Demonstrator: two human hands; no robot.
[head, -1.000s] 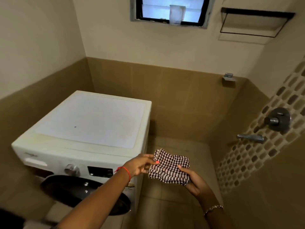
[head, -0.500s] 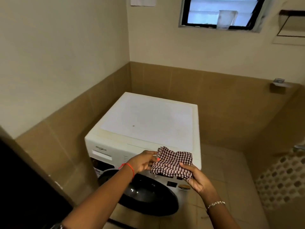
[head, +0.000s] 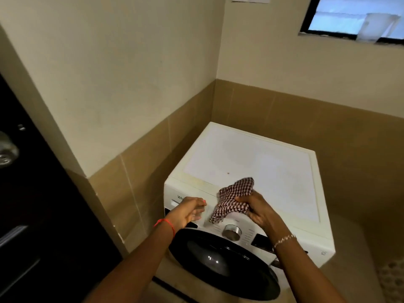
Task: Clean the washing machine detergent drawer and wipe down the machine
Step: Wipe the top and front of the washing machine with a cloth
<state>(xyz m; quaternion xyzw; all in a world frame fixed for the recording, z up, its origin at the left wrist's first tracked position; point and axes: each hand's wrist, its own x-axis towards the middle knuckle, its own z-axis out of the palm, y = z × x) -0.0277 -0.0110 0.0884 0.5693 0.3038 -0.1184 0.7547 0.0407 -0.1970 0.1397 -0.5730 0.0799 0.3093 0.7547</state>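
**Before I pull the drawer**

While my right hand grips the bunched checked cloth, my left hand, loosely curled and empty, hovers just right of the shut detergent drawer. I should hook its recess and pull straight.

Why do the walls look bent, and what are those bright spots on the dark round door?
Head view: the wide-angle lens bows wall lines; the window is brightest; the spots are glints on the glossy door; left hand and checked cloth look slightly blurred.
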